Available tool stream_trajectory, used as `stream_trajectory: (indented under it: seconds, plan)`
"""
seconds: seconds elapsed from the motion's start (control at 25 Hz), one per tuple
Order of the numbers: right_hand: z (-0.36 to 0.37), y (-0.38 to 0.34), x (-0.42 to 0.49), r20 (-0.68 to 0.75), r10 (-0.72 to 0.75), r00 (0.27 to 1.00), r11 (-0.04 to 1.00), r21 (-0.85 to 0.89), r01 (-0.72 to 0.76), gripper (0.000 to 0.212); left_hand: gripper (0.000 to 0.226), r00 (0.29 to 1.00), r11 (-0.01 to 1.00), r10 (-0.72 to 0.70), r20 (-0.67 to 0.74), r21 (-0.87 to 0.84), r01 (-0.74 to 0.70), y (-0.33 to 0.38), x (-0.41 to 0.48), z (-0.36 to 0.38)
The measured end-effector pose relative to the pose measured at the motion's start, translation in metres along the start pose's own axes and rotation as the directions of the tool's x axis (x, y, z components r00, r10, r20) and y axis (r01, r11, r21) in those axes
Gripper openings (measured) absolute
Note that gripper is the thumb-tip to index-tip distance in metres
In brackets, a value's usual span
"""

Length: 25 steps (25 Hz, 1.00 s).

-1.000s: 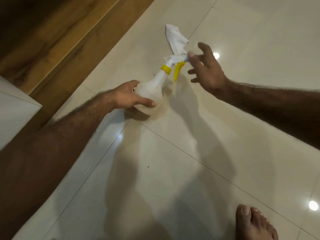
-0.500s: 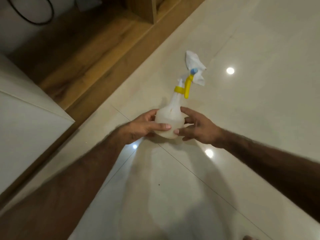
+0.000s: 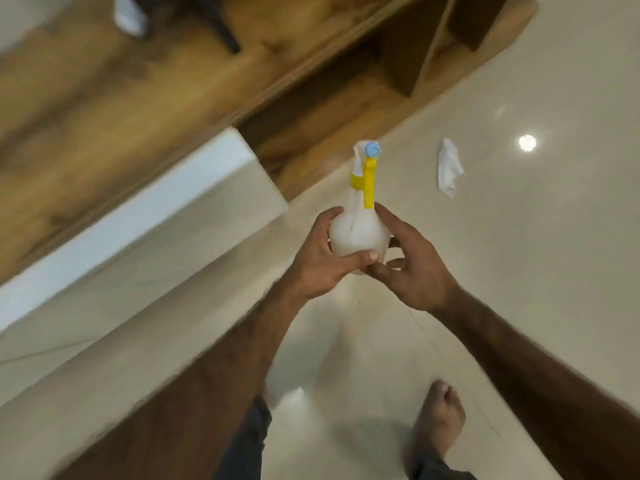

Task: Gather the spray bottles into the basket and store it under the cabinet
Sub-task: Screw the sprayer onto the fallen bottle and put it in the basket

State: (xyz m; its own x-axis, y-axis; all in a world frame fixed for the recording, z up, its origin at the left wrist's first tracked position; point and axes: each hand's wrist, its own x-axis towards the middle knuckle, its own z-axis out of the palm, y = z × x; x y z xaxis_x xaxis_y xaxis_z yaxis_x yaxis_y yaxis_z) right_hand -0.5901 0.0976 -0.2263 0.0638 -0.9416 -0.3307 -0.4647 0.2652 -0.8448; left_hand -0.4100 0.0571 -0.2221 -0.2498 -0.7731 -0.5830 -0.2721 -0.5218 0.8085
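A white round-bodied spray bottle (image 3: 358,233) with a yellow trigger and a blue nozzle is held upright in mid-air, above the floor. My left hand (image 3: 320,261) wraps its left side, thumb across the front. Against the bottle's right side and bottom lies my right hand (image 3: 412,265), fingers curled around it. No basket is in view. The wooden cabinet (image 3: 138,98) runs across the upper left, with open compartments (image 3: 408,57) at its far end.
A crumpled white cloth (image 3: 448,171) lies on the glossy cream tile floor (image 3: 536,254) to the right of the bottle. A white ledge (image 3: 114,230) juts out below the cabinet at left. My bare right foot (image 3: 438,420) stands at the bottom.
The bottle was lifted off the floor and brought toward me. My right hand joined the left on its body. The view swung up, showing more of the cabinet.
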Motion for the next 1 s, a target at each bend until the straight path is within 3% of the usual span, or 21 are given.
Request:
stream_trajectory:
  seconds: [0.12, 0.28, 0.44, 0.72, 1.0]
  plan:
    - [-0.009, -0.101, -0.012, 0.022, -0.094, 0.995, 0.995, -0.012, 0.094, 0.088, 0.095, 0.992, 0.993, 0.062, -0.108, -0.092, -0.072, 0.06, -0.058, -0.044]
    - [0.007, -0.207, -0.001, 0.089, -0.249, 0.964, 0.967, -0.039, 0.253, 0.084, 0.098, 0.958, 0.983, 0.143, -0.249, -0.08, -0.167, 0.111, -0.116, -0.116]
    - [0.062, -0.287, 0.021, 0.202, -0.343, 0.917, 0.933, -0.035, 0.357, 0.083, 0.101, 0.878, 0.968, 0.175, -0.445, -0.082, -0.235, 0.127, -0.163, -0.198]
    - [0.214, -0.389, 0.03, 0.371, -0.493, 0.787, 0.843, -0.02, 0.538, 0.084, 0.092, 0.714, 0.965, 0.169, -0.68, -0.034, -0.261, 0.082, -0.254, -0.343]
    - [0.38, -0.451, 0.009, 0.522, -0.572, 0.633, 0.739, -0.005, 0.673, 0.081, 0.084, 0.571, 0.964, 0.124, -0.811, -0.038, -0.263, 0.002, -0.344, -0.458]
